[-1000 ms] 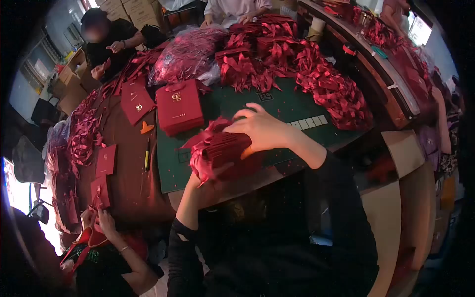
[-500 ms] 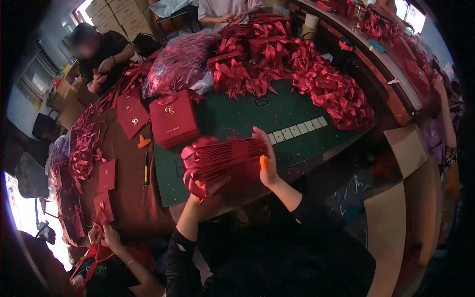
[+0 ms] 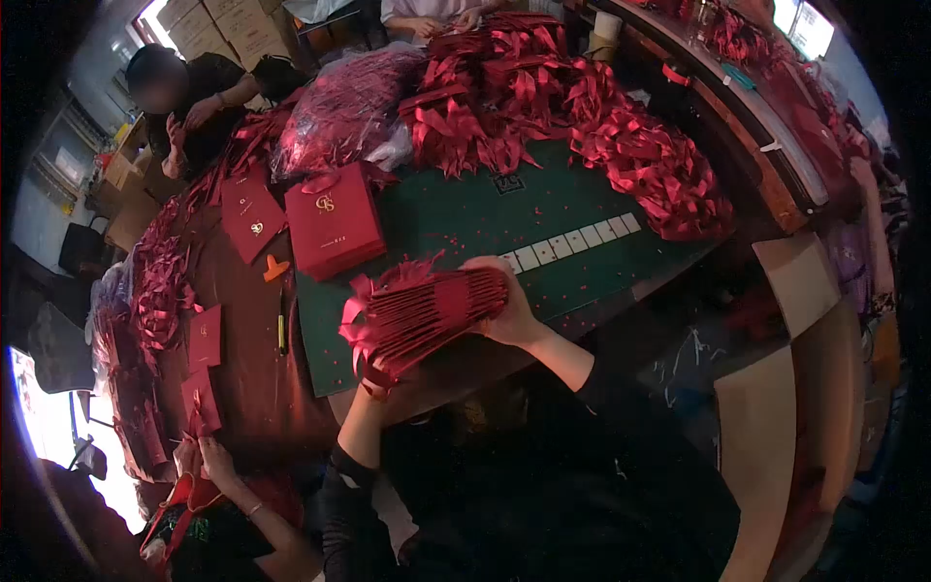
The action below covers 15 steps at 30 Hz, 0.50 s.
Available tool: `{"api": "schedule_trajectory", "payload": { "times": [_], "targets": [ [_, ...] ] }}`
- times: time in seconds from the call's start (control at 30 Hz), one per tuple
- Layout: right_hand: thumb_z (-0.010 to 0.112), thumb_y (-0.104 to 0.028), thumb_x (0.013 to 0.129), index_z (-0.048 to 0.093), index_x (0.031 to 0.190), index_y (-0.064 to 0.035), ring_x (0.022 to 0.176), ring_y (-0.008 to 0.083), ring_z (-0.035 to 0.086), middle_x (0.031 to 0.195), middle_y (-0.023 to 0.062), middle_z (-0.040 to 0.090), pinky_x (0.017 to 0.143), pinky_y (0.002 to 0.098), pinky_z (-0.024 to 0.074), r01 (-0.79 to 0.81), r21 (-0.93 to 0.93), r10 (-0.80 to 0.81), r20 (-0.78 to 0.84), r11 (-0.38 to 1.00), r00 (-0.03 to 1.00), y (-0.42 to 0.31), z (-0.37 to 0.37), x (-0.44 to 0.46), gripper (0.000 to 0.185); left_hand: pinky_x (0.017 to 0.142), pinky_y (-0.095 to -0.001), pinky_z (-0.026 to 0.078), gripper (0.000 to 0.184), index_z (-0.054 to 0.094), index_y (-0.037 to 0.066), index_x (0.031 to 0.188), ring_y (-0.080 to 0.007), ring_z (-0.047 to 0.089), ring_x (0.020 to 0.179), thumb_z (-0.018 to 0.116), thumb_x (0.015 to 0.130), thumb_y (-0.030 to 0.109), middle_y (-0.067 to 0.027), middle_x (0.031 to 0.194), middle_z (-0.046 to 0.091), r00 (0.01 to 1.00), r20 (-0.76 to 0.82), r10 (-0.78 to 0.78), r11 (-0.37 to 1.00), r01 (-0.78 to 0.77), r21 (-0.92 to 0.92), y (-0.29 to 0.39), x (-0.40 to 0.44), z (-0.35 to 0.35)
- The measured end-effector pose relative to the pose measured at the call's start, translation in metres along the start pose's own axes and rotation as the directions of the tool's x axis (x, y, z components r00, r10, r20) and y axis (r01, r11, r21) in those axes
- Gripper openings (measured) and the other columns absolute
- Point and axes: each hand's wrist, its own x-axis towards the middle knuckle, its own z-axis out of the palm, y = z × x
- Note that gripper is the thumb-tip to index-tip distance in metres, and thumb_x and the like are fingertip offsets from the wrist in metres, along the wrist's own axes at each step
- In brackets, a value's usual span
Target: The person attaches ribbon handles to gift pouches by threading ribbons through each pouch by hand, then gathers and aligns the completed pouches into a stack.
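Note:
A thick bundle of red bags (image 3: 427, 315) with ribbons is held between both my hands over the near edge of the green mat (image 3: 446, 218). My right hand (image 3: 512, 315) grips the bundle's right end, its fingers partly behind it. At the lower left end, my left hand (image 3: 376, 378) supports the bundle from below, mostly covered by ribbons. A stack of red bags with a gold logo (image 3: 337, 223) stands on the mat's left side, just beyond the bundle. White cards (image 3: 572, 242) lie in a row to the right.
Heaps of red ribboned bags (image 3: 650, 165) and a plastic-wrapped pile (image 3: 344, 112) line the mat's far side. An orange tool (image 3: 276, 268) and a yellow-black pen (image 3: 282, 325) lie left on the brown table (image 3: 247, 388). Co-workers' hands (image 3: 208, 461) work at lower left and across the table.
My right hand has moved from on top of the bundle to its right end. The bundle now tilts, its ribbon end lower left. The orange piece seen at my right hand no longer shows.

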Motion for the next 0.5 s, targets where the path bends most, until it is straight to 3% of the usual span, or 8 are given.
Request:
{"api": "schedule_trajectory", "payload": {
  "times": [0.07,0.13,0.17,0.2,0.27,0.37,0.43,0.5],
  "targets": [
    [0.085,-0.026,0.068,0.031,0.135,-0.0145,0.119,0.026,0.045,0.127,0.0107,0.04,0.098,0.0428,0.0423,-0.052,0.144,0.054,-0.013,0.988,0.998,-0.004,0.005,-0.007,0.087,0.1,-0.0481,0.045,0.049,0.026,0.012,0.145,-0.0342,0.042,0.127,0.043,0.099,0.023,-0.0163,0.144,0.034,0.988,0.076,-0.134,0.766,0.152,-0.625,0.002,-0.002,-0.006],
    [0.085,-0.027,0.067,0.027,0.14,-0.0149,0.123,0.0265,0.042,0.132,0.0116,0.036,0.102,0.044,0.0399,-0.09,0.284,0.1,-0.019,0.955,0.995,-0.002,0.003,0.0,0.094,0.1,-0.0485,0.045,0.055,0.025,0.013,0.145,-0.0346,0.04,0.128,0.049,0.097,0.028,-0.0155,0.145,0.033,0.988,0.153,-0.027,0.747,0.122,-0.654,0.022,-0.005,0.022],
    [0.086,-0.031,0.064,0.023,0.142,-0.0181,0.126,0.0314,0.039,0.137,0.0149,0.03,0.102,0.0463,0.0383,0.049,0.104,-0.044,-0.056,0.993,0.997,-0.002,-0.002,0.004,0.101,0.099,-0.0485,0.046,0.057,0.026,0.013,0.144,-0.0344,0.041,0.128,0.051,0.095,0.029,-0.015,0.144,0.034,0.989,0.139,0.049,0.969,-0.014,-0.246,0.021,-0.008,0.025],
    [0.086,-0.036,0.061,0.019,0.144,-0.0213,0.128,0.0363,0.036,0.142,0.0183,0.024,0.103,0.0485,0.0366,0.187,-0.082,-0.193,-0.069,0.979,0.979,-0.001,-0.006,0.01,0.108,0.099,-0.049,0.046,0.059,0.027,0.013,0.144,-0.0342,0.042,0.127,0.053,0.094,0.03,-0.0144,0.144,0.035,0.984,0.159,0.077,0.995,-0.087,0.057,0.021,-0.009,0.021],
    [0.084,-0.038,0.063,0.022,0.145,-0.0297,0.133,0.0478,0.028,0.149,0.0269,0.009,0.104,0.0535,0.0343,0.328,-0.332,-0.335,0.039,0.884,0.942,0.004,-0.018,0.008,0.103,0.098,-0.0501,0.046,0.062,0.029,0.013,0.143,-0.0338,0.043,0.126,0.057,0.092,0.033,-0.0134,0.142,0.037,0.971,0.198,0.133,0.734,-0.231,0.639,0.022,-0.011,0.013],
    [0.079,-0.039,0.072,0.032,0.142,-0.0358,0.138,0.0414,0.02,0.153,0.0142,0.006,0.104,0.056,0.0349,0.306,-0.204,-0.293,0.093,0.93,0.952,0.004,-0.023,0.006,0.085,0.099,-0.0482,0.046,0.069,0.031,0.013,0.143,-0.0319,0.045,0.125,0.067,0.086,0.025,-0.0115,0.14,0.041,0.916,0.312,0.252,0.539,-0.401,0.741,0.022,-0.01,0.013],
    [0.078,-0.036,0.073,0.036,0.139,-0.0354,0.138,0.0412,0.02,0.153,0.0139,0.007,0.104,0.0555,0.0356,0.276,-0.181,-0.26,0.107,0.944,0.96,-0.004,-0.03,0.009,0.078,0.107,-0.0424,0.037,0.071,0.048,0.013,0.134,-0.0275,0.046,0.126,0.08,0.072,0.023,-0.0071,0.133,0.052,0.947,0.18,0.265,0.725,-0.319,0.611,0.017,-0.009,0.015],
    [0.077,-0.034,0.075,0.04,0.137,-0.0351,0.138,0.0411,0.021,0.153,0.0137,0.009,0.104,0.055,0.0363,0.243,-0.157,-0.226,0.116,0.957,0.967,-0.009,-0.029,0.01,0.072,0.106,-0.0421,0.037,0.07,0.048,0.013,0.133,-0.0273,0.046,0.125,0.08,0.072,0.023,-0.0073,0.133,0.052,0.958,0.144,0.248,0.769,-0.285,0.572,0.015,-0.01,0.016]
  ]
}}
